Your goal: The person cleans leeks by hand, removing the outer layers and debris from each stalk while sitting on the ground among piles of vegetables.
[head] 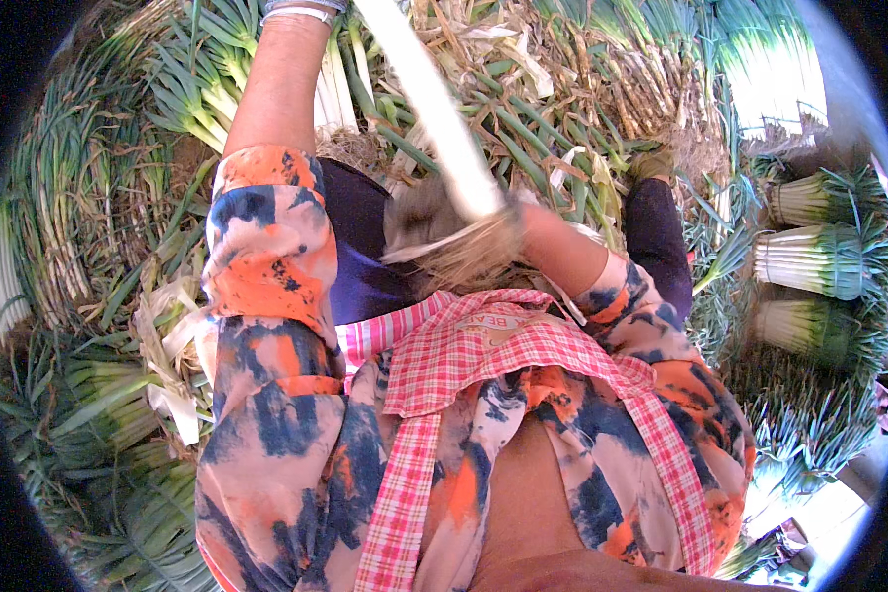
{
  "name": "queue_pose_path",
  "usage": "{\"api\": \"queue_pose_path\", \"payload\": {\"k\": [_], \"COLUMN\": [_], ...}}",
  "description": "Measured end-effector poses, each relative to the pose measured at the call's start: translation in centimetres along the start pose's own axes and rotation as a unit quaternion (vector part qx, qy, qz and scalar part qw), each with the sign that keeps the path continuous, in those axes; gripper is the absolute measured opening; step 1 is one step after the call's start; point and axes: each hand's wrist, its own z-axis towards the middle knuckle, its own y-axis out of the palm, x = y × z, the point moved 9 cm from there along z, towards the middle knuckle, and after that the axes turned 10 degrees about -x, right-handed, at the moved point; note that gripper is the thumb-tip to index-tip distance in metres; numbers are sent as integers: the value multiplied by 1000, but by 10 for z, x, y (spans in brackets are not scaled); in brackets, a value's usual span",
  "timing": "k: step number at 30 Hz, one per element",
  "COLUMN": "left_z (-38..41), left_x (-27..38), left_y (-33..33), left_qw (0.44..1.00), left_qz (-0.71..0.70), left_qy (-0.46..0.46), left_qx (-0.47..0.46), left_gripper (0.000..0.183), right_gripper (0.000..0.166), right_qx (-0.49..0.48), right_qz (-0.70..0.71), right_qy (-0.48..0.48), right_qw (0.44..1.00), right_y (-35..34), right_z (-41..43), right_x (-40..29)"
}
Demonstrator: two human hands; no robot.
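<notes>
A long white leek stalk point(440, 118), blurred by motion, slants down from the top edge to its root end point(473, 255) before my lap. At that root end is my right hand point(422, 214), seemingly in a greyish glove and heavily blurred. The stalk and roots partly cover it, so its grip cannot be made out. A pale strip of leaf or sheath point(414, 251) hangs beside the roots. My left arm reaches up past the top edge. Only its wrist, a white band point(296, 12) and a glove's cuff show; the left hand is out of view.
Untrimmed leeks point(66, 200) are heaped on the left, with dry leaves and roots point(518, 52) ahead. Tied leek bundles point(806, 259) stand in a row on the right; more leeks point(769, 74) lie at the upper right. Peeled husks point(170, 333) lie by my left side.
</notes>
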Motion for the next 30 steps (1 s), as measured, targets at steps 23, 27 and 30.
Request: {"api": "queue_pose_path", "payload": {"k": [23, 27, 30], "left_z": [-13, -23, -30], "left_x": [25, 27, 36], "left_y": [-35, -22, -12], "left_qw": [956, 926, 892], "left_qz": [93, 155, 226], "left_qy": [146, 187, 234], "left_qx": [239, 288, 314], "left_gripper": [11, 9, 14], "right_gripper": [27, 29, 33], "right_qx": [351, 369, 363], "right_qz": [14, -157, -217], "right_qy": [50, 110, 127], "right_qw": [935, 910, 897], "right_y": [-102, -105, -107], "right_z": [-90, -83, -77], "right_x": [-28, -48, -46]}}
